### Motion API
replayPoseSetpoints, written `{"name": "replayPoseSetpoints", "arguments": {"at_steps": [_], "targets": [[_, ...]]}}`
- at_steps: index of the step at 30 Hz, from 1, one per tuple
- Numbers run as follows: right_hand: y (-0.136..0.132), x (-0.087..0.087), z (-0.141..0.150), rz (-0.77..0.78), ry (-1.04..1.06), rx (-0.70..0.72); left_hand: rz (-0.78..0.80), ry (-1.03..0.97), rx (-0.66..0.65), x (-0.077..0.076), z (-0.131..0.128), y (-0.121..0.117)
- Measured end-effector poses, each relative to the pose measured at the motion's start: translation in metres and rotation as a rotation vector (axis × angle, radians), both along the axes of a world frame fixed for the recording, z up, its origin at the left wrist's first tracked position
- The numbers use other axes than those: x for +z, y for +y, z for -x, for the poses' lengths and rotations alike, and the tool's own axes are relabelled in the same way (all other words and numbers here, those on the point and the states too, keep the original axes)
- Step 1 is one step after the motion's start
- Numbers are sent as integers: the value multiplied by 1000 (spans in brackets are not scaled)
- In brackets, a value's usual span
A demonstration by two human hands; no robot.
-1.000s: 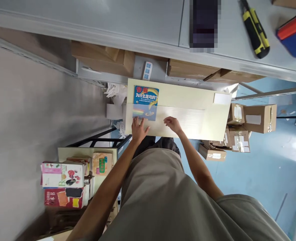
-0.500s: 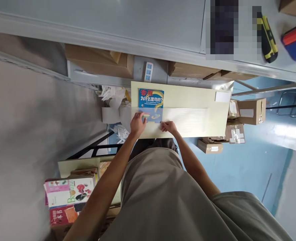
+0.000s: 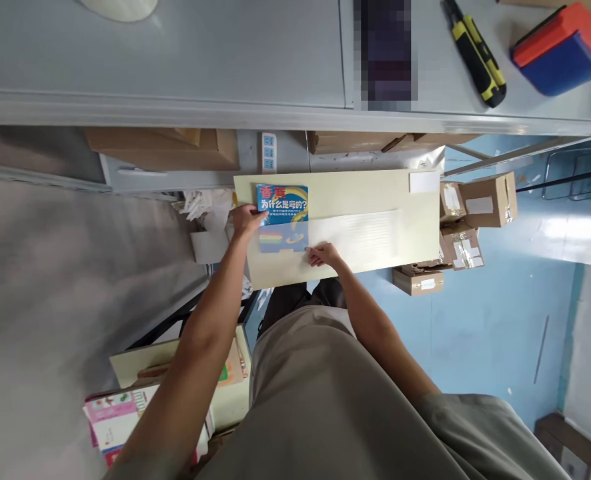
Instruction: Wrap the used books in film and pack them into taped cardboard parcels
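A blue picture book (image 3: pixel 282 217) with a rainbow cover lies at the left end of a pale yellow table (image 3: pixel 360 190). A clear plastic sheet (image 3: pixel 355 232) stretches rightward from the book across the table. My left hand (image 3: pixel 248 219) grips the book's left edge, fingers curled on it. My right hand (image 3: pixel 321 254) pinches the sheet's near edge beside the book's lower right corner.
A grey shelf (image 3: pixel 175 67) overhead carries a yellow-black utility knife (image 3: pixel 475 57) and a red and blue box (image 3: pixel 560 47). Taped cardboard boxes (image 3: pixel 480 203) sit on the blue floor at right. A stack of books (image 3: pixel 120 417) rests at lower left. A power strip (image 3: pixel 268 151) lies behind the table.
My left hand slid from the book's near edge up to its left edge. My right hand moved left along the sheet to the book's corner. The view shifted.
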State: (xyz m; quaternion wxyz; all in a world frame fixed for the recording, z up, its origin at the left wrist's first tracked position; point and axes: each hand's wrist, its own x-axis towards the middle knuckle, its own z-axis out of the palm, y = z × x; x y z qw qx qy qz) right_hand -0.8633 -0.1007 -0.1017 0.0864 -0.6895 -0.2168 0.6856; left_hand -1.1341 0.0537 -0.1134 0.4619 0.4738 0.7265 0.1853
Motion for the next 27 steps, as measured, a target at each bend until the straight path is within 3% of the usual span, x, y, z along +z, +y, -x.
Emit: {"name": "replayPoseSetpoints", "arguments": {"at_steps": [4,7,10,13,16,19,22,24,27], "targets": [[3,-1,1,34,25,-9,-122,35,85,16,0,11],[4,-3,1,45,43,-15,-321,59,121,39,-9,16],[7,-5,0,49,82,-5,-528,154,71,78,-30,10],[10,-6,-2,50,142,21,-647,203,-33,128,-63,-7],[11,-4,-9,27,236,27,-671,207,-143,174,-102,-32],[8,1,-39,-17,342,-18,-627,139,-141,201,-137,-61],[-5,8,-99,-83,408,-141,-476,-94,-9,193,-165,-92],[-18,15,-150,-131,502,-218,-337,-286,125,170,-185,-112],[-41,29,-217,-173,529,-316,-128,-487,285,123,-218,-137]]}}
